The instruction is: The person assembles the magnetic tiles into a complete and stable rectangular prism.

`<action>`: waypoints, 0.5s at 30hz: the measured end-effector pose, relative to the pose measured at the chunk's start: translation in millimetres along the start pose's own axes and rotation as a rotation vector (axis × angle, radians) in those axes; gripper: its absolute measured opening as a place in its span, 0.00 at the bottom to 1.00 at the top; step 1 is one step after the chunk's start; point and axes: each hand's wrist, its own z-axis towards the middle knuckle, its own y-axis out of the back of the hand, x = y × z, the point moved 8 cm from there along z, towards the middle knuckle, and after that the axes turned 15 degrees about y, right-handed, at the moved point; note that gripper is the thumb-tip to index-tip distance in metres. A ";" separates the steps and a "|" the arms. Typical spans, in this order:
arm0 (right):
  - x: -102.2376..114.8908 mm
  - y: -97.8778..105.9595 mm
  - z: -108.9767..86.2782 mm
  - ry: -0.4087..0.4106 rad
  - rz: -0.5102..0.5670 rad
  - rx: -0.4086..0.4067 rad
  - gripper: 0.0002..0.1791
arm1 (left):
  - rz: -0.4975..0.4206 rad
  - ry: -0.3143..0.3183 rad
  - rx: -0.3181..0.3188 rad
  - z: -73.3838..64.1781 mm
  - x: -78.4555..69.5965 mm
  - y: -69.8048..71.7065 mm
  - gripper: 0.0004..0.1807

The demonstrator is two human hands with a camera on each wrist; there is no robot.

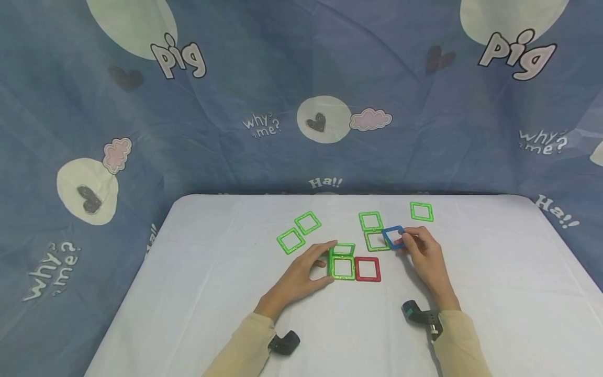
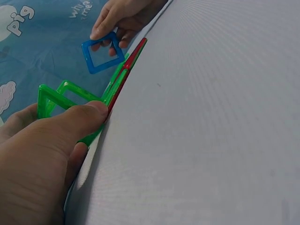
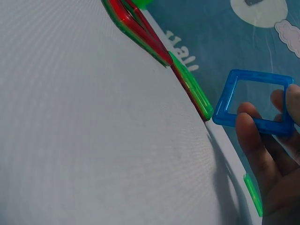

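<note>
My left hand (image 1: 301, 275) grips a green square magnetic tile (image 1: 330, 267) standing on edge, thumb at its near end and a finger at its far end. That tile borders a flat green tile (image 1: 343, 278), with another raised green tile (image 1: 343, 244) behind. A red square tile (image 1: 367, 279) lies flat against the right side of the flat one. In the left wrist view, raised green frames (image 2: 43, 98) show beside the thumb. My right hand (image 1: 426, 256) pinches a blue square tile (image 3: 262, 75) by one side, lifted off the table and tilted.
Two green tiles (image 1: 370, 213) (image 1: 377, 249) lie corner to edge behind the blue one. A pair of green tiles (image 1: 283, 246) (image 1: 300, 228) lies at the back left. One more green tile (image 1: 422, 220) lies at the back right, near a patterned blue curtain (image 1: 400, 167).
</note>
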 end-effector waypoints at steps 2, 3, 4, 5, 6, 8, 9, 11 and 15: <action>-3.4 -0.8 -0.9 0.010 -0.028 0.012 0.11 | 0.003 0.002 0.001 0.0 -0.2 -0.1 0.45; -6.5 -0.8 -1.3 0.013 -0.046 0.014 0.11 | 0.006 0.003 -0.001 0.0 -0.3 0.1 0.45; -10.1 -0.3 -1.7 0.016 -0.070 0.013 0.11 | 0.007 0.005 -0.001 -0.1 -0.4 0.2 0.45; -13.6 0.4 -2.3 0.020 -0.103 0.011 0.11 | 0.010 0.007 -0.002 -0.2 -0.4 0.3 0.45; -16.9 1.2 -2.9 0.023 -0.142 0.008 0.11 | 0.013 0.008 -0.003 -0.3 -0.5 0.5 0.45; -24.8 3.7 -4.2 0.019 -0.197 -0.007 0.11 | 0.017 0.008 -0.004 -0.5 -0.8 0.8 0.45; -27.1 5.0 -4.6 0.016 -0.217 -0.016 0.11 | 0.018 0.010 -0.003 -0.4 -0.7 0.5 0.45; -30.2 6.9 -5.3 0.012 -0.250 -0.025 0.11 | 0.021 0.010 -0.003 -0.4 -0.8 0.3 0.45; -27.4 8.2 -5.5 0.010 -0.248 -0.032 0.11 | 0.023 0.016 -0.001 -0.1 -0.5 -0.4 0.44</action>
